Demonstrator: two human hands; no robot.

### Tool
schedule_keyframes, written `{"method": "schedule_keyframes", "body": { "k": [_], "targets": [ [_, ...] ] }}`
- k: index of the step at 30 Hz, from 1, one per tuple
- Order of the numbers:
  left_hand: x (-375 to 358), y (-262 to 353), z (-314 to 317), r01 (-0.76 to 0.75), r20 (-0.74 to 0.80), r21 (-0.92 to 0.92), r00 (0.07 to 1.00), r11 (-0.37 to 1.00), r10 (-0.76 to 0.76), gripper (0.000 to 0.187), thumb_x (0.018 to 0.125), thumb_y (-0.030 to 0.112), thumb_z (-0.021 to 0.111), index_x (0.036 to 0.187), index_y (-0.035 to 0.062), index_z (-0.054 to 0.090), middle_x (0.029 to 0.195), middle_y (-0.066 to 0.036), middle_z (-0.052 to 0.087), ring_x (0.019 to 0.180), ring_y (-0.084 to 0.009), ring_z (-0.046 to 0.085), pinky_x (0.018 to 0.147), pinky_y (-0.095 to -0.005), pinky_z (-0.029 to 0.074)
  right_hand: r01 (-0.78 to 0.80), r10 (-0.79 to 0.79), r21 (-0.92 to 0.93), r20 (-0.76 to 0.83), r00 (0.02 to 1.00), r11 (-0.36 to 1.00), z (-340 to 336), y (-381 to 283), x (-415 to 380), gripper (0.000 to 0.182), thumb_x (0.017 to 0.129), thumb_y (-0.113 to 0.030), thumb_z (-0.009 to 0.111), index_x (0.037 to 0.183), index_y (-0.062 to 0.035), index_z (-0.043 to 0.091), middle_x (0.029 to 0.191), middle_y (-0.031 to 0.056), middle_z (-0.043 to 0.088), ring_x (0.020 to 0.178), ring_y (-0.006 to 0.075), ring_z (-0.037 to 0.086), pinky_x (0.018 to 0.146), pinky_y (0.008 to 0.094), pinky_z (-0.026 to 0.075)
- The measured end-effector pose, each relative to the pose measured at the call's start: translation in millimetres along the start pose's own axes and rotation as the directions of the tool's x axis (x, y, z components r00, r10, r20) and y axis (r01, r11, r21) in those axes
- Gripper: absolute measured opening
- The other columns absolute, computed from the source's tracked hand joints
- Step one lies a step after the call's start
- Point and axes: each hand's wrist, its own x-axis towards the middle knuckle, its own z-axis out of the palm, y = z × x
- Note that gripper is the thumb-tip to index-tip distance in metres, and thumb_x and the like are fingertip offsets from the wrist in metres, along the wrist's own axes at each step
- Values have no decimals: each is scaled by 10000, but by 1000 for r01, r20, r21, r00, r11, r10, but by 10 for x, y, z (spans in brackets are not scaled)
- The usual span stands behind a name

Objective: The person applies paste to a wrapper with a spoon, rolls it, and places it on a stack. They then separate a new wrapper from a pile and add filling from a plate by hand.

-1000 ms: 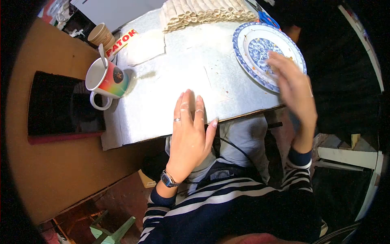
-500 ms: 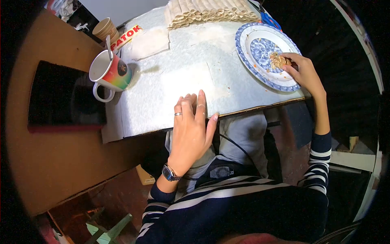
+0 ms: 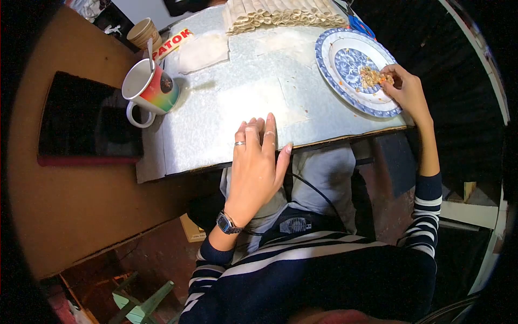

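My left hand (image 3: pixel 253 167), with a ring and a watch, rests palm down at the front edge of the white board (image 3: pixel 205 127), its fingers apart and touching a pale, thin wrapper (image 3: pixel 253 100). At the right, my right hand (image 3: pixel 406 92) pinches some of the crumbly filling (image 3: pixel 371 78) on the blue-and-white plate (image 3: pixel 353 101). Another square wrapper (image 3: pixel 204 53) lies farther back on the left. A stack of rolled wrappers (image 3: pixel 283 15) sits at the far edge.
A colourful mug (image 3: pixel 156 93) with a spoon stands on the left, near a paper cup (image 3: pixel 144 33) and a strip reading "PATOK" (image 3: pixel 174 43). A dark flat box (image 3: pixel 89 119) lies at far left. Blue scissors (image 3: pixel 360 26) are behind the plate.
My right hand has shifted slightly at the filling, its fingers gathered round a portion near the plate's right side. The left hand stays nearly still. The view has shifted slightly.
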Motion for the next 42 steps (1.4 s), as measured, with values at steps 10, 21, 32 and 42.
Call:
{"method": "schedule_keyframes", "body": {
  "k": [10, 21, 32, 42],
  "targets": [
    [-4, 9, 5, 9, 0, 5, 1000, 1000, -9, 546, 938, 234, 614, 1377, -63, 481, 1213, -275, 503, 1127, -416, 465, 979, -476, 398, -35, 44, 407, -12, 999, 913, -101, 26, 104, 281, 855, -182, 762, 1059, -7, 680, 907, 46, 703, 786, 70, 640, 718, 223, 529],
    [-8, 8, -10, 19, -10, -57, 1000, 998, -20, 538, 938, 227, 609, 1383, -38, 463, 1253, -280, 492, 1170, -434, 459, 1012, -500, 383, -161, 46, 625, 196, 980, 764, 14, -430, 268, 284, 906, -176, 709, 1103, 25, 675, 982, 104, 722, 871, 118, 685, 791, 244, 547],
    [-8, -9, -11, 6, -21, -74, 1000, 997, -7, 468, 935, 212, 617, 1328, -17, 508, 1243, -267, 502, 1182, -444, 466, 1029, -518, 375, 125, -124, -5, 106, 987, 992, -196, -306, 142, 342, 828, -53, 675, 1170, -46, 690, 1184, 159, 677, 1024, 230, 673, 865, 335, 539],
    [-10, 2, -13, 28, -13, -63, 1000, 998, -28, 467, 928, 205, 622, 1327, -14, 516, 1246, -265, 506, 1182, -444, 462, 1024, -507, 377, 287, -278, -52, 132, 952, 957, 105, -201, 136, 316, 855, -135, 690, 1156, -44, 659, 1033, 160, 682, 916, 278, 655, 841, 355, 509]
  ]
}}
